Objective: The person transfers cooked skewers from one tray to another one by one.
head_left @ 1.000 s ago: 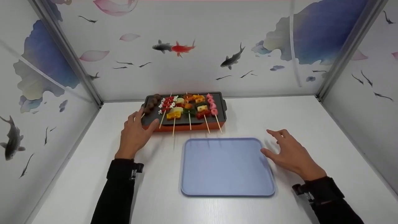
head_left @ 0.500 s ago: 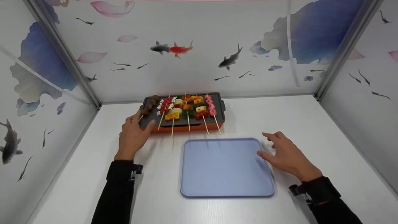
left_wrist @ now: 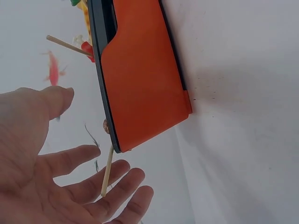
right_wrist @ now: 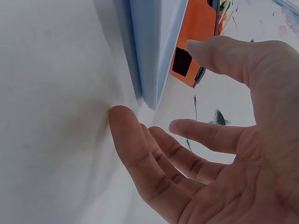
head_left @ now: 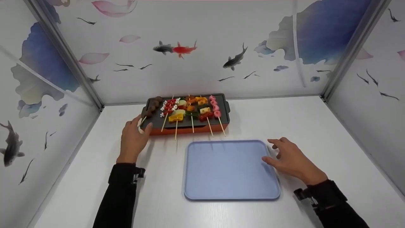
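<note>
An orange and black tabletop grill [head_left: 155, 123] stands at the back with several skewers across its plate. My left hand [head_left: 133, 141] is at its front left corner, thumb and fingers spread around the bare stick [left_wrist: 107, 172] of the brown-ball skewer [head_left: 154, 106]. In the left wrist view the fingers are apart and do not close on that stick. A blue rectangular tray [head_left: 231, 172] lies in front of the grill. Over the tray's right edge hovers my right hand [head_left: 292, 161], loosely bent and holding nothing; the right wrist view shows its fingertips near the tray's corner.
On the grill, pink-ring [head_left: 215, 109], red-and-white [head_left: 170, 106] and vegetable [head_left: 178, 115] skewers point their sticks past the front edge. White panels [head_left: 202, 72] with painted fish enclose the white table [head_left: 161, 205] at the back and sides.
My left hand has drawn back slightly from the grill corner, its thumb now lower. My right hand has shifted a little to the left and nearer. Grill, skewers and tray stay put.
</note>
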{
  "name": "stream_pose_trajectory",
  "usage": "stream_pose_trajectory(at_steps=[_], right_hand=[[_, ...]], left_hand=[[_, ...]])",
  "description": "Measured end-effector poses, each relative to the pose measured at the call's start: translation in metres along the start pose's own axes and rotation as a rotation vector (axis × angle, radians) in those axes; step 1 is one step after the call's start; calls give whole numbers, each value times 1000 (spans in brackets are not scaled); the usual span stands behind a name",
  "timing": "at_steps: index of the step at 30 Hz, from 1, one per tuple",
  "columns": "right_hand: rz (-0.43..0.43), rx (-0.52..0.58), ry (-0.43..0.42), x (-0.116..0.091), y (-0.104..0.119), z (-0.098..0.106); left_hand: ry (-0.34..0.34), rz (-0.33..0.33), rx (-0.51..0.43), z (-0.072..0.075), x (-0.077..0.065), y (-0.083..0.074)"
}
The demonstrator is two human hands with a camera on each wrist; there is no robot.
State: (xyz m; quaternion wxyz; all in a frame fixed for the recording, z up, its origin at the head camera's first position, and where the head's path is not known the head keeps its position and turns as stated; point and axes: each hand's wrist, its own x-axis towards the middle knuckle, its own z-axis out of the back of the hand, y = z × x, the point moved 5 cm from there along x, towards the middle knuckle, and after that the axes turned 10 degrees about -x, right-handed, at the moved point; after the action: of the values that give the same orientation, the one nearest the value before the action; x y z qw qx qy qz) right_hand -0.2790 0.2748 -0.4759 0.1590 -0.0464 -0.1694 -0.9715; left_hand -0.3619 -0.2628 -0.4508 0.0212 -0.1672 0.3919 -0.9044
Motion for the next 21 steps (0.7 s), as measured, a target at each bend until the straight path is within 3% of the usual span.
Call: stream_pose_trajectory(at_steps=[5,10,21], right_hand=[[-15,-2,34,-3,2,0],[-17,-9,45,-2,3,0],[-57,58,131,1,2,-4]], left_hand=[[-67,-37,-46,2,0,-2],[-111,0,-44,5,2,1],[-156,-9,-20,11,2,4]])
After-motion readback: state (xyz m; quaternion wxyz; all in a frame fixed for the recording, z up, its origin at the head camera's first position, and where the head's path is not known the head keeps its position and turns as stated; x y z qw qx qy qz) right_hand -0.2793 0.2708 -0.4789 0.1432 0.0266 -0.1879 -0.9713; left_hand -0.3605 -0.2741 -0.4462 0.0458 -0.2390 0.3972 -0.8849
